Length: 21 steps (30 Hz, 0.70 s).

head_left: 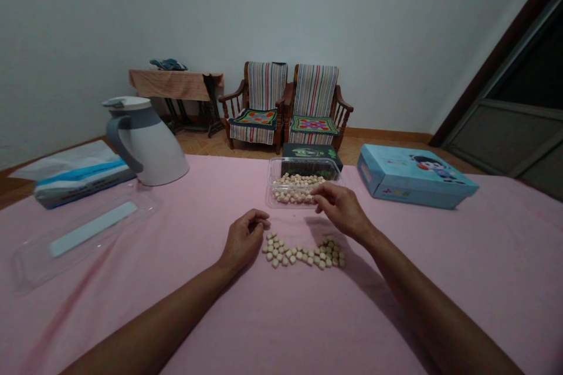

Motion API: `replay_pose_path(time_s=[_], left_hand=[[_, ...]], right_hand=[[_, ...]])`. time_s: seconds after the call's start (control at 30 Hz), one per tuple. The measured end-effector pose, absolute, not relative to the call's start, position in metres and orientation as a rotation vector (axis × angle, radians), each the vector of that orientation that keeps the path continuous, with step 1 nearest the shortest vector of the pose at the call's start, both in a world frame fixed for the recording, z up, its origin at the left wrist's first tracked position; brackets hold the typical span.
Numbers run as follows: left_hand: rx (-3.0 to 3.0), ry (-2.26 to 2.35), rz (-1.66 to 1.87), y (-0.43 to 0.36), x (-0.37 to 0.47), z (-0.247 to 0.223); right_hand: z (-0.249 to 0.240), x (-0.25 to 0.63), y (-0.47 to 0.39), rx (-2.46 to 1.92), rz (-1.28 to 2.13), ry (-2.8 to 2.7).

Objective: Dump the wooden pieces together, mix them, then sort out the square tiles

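A clear plastic box [303,187] holds many small, pale, roundish pieces. On the pink cloth in front of it, several more of these pieces [285,251] lie in a loose band. My left hand [244,238] rests on the cloth at the left end of the band, its fingers curled together; whatever they hold, if anything, is hidden. My right hand [339,207] is raised at the box's front right corner, over the near rim, with thumb and fingers pinched. Anything between those fingertips is too small to make out.
A clear lid [88,234] lies at the left, near a tissue pack [83,181] and a grey-white jug [153,143]. A blue box [413,176] sits at the right, a black box [310,153] behind the plastic box. Two chairs stand beyond.
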<state>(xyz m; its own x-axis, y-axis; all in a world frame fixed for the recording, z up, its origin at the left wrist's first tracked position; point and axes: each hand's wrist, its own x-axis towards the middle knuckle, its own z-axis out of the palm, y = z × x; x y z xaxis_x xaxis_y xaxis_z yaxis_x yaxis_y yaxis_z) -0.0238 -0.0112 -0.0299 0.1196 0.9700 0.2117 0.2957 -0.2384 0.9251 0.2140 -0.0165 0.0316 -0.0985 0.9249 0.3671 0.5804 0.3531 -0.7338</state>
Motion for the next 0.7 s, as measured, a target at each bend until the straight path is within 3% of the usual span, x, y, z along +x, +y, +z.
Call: replay_pose_path(time_s=[0.2, 0.7], left_hand=[[1.645, 1.264, 1.129, -0.014, -0.023, -0.026], [1.663, 1.256, 1.143, -0.014, -0.024, -0.028]], right_hand=[[0.024, 0.201, -0.029, -1.233, 0.799, -2.466], [0.017, 0.187, -0.035, -1.359, 0.595, -2.432]])
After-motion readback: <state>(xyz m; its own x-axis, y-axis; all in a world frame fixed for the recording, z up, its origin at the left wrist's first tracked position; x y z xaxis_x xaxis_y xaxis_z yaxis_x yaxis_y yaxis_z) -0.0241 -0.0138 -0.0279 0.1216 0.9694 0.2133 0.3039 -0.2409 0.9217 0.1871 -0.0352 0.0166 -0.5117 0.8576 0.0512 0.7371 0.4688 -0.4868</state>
